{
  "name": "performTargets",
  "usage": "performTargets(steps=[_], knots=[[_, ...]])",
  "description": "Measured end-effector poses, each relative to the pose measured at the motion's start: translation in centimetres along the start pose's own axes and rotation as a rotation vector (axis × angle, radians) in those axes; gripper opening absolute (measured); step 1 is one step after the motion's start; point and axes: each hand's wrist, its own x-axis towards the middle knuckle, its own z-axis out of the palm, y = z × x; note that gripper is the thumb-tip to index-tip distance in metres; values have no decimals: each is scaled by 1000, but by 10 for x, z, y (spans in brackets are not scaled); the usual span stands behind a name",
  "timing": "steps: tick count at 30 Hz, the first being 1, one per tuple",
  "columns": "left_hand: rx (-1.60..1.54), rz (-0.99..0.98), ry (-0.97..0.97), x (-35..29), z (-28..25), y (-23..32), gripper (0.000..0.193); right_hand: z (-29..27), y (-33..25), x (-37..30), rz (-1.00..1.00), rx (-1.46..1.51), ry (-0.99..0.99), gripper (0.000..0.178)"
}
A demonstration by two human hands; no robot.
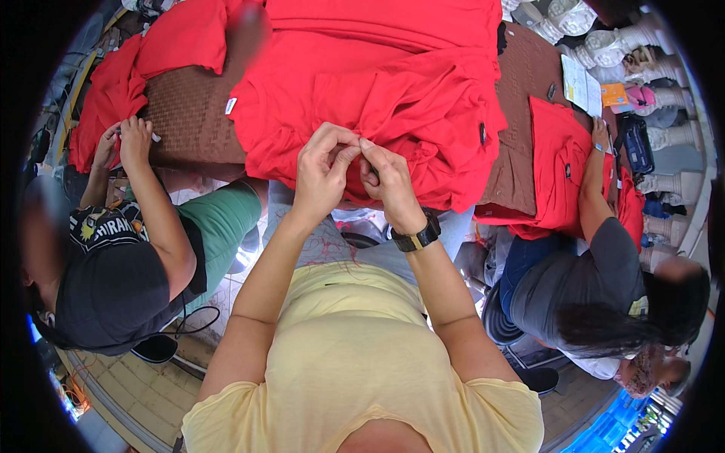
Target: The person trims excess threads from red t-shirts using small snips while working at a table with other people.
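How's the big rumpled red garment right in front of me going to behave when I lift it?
The red garment will probably be floppy, since it lies in soft, loose folds. It seems unlikely to roll, as it's spread across the brown-covered table. It may sag when lifted, judging by its drooping near edge.

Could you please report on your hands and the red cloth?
Left hand and right hand pinched, meeting at red cloth; anything held unclear. Cloth rumpled on brown table. Co-worker left, another right.
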Motion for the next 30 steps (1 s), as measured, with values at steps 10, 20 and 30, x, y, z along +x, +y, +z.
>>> performTargets(steps=[10,20,30], knots=[[321,-289,-434,-15,-51,45,15,-18,-19,-17,-435,-406,124,18],[498,157,-19,16,-15,13,36,-21,-11,14,-428,-387,79,20],[436,317,-59,33,-7,-4,7,-26,-10,17,-559,-640,63,22]])
